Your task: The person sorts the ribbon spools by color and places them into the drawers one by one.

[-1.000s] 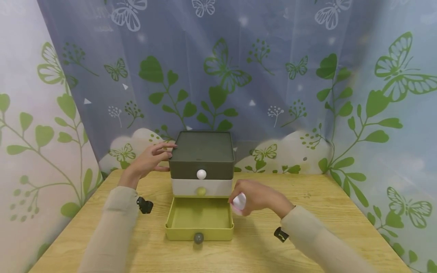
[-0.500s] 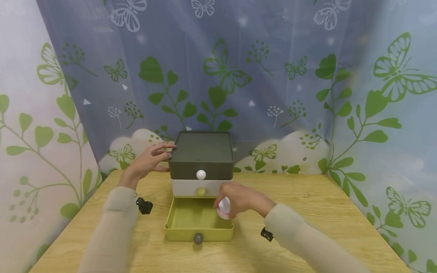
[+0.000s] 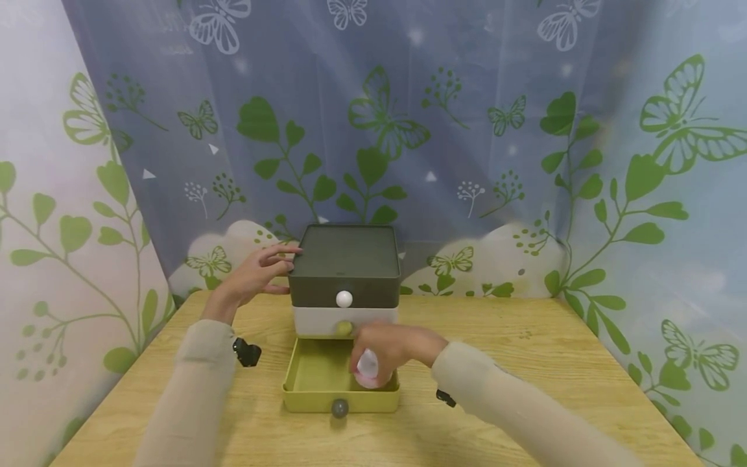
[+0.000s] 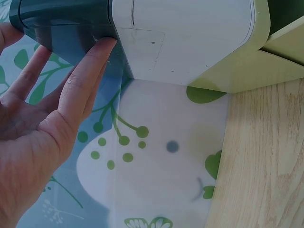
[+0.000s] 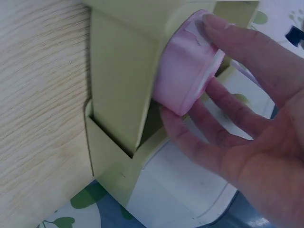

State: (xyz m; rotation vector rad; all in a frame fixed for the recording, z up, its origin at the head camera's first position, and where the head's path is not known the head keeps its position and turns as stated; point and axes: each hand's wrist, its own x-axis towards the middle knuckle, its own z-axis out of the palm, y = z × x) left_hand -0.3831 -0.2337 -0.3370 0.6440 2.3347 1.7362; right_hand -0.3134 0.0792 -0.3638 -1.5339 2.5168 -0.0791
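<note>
My right hand (image 3: 397,347) grips a roll of pink ribbon (image 3: 367,371) over the right part of the pulled-out bottom drawer (image 3: 312,370). In the right wrist view the pink ribbon roll (image 5: 185,66) sits between thumb and fingertips, beside the drawer wall (image 5: 123,76). My left hand (image 3: 252,275) rests against the left side of the stacked drawer unit (image 3: 347,253). Its fairly straight, spread fingers touch the dark top section (image 4: 66,23) in the left wrist view.
The white middle drawer has a yellow-green knob (image 3: 345,328), the dark top one a white knob (image 3: 344,298). A grey knob (image 3: 340,408) juts from the open drawer's front. Wooden tabletop (image 3: 496,331) surrounds the unit; a patterned curtain (image 3: 467,214) hangs behind.
My right hand has carried the ribbon roll leftward and slightly toward me, from beside the open drawer to over it. The left hand and the drawers have stayed where they were.
</note>
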